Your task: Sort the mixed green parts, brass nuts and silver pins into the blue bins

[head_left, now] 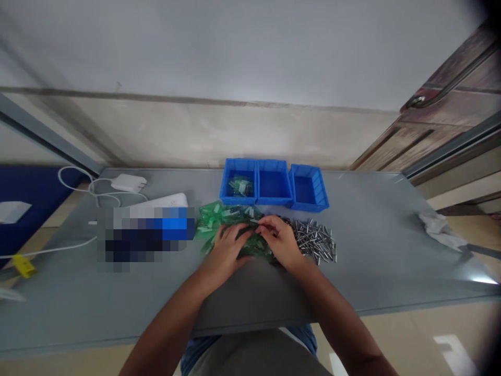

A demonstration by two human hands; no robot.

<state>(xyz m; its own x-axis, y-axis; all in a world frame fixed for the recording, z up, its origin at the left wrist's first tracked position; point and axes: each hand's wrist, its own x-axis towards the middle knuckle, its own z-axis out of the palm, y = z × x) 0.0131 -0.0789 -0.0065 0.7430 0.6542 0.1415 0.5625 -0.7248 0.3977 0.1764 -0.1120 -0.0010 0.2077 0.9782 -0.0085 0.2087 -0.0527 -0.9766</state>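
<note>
Both my hands rest on a heap of small green plastic bags [219,218] in the middle of the grey table [371,261]. My left hand [227,248] lies on the heap with its fingers curled over the bags. My right hand [279,240] sits at the heap's right side, fingertips pinched together at a bag; what they hold is too small to name. Just right of it lies a pile of small metal pins [317,240]. Behind stand three blue bins: the left bin [239,180] holds a few filled bags, the middle bin [274,183] and right bin [309,188] look bare.
A white power adapter [128,183] with its cable [78,180] and a white flat device [164,201] lie at the back left. A blurred-out patch sits left of the heap. A crumpled white cloth [440,230] lies at the right edge. A wooden door [450,104] stands beyond.
</note>
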